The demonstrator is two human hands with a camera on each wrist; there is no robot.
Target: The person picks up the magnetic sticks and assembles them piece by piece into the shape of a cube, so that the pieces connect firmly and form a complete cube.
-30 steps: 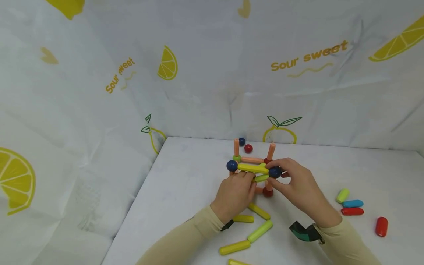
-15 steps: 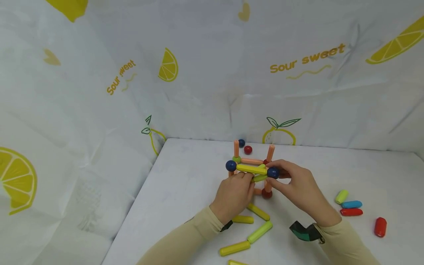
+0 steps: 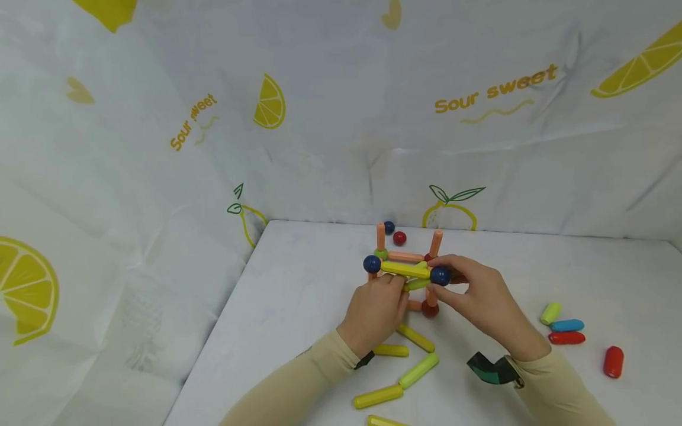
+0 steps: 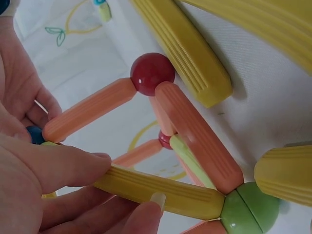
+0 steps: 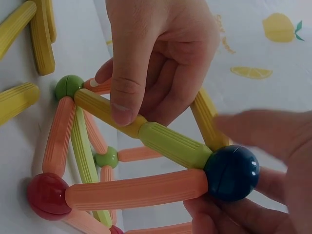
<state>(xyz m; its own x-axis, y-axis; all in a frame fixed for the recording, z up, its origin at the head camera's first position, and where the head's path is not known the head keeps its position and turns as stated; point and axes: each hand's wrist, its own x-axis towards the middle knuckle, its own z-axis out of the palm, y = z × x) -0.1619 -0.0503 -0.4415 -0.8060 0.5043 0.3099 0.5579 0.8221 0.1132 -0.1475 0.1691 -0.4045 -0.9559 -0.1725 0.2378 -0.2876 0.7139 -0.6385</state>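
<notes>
A magnetic-looking frame of orange rods [image 5: 136,189] and coloured balls stands on the table. My left hand [image 3: 375,310] pinches a yellow rod [image 4: 161,190] between thumb and fingers; one end meets a green ball [image 4: 249,208] low on the frame. A lime rod [image 5: 175,145] continues that line up to a dark blue ball [image 5: 231,173]. Around this ball, the fingers and thumb of my right hand [image 3: 479,296] grip it. Another yellow rod [image 3: 405,270] runs along the top to a second blue ball [image 3: 372,264]. Red balls [image 5: 48,196] sit at other corners.
Loose yellow rods [image 3: 378,397] and a lime rod [image 3: 419,371] lie in front of the frame. At right are a short lime piece [image 3: 550,313], a blue piece [image 3: 567,325] and red pieces [image 3: 614,362]. Behind the frame rest a loose red ball [image 3: 399,238] and a blue ball [image 3: 389,227].
</notes>
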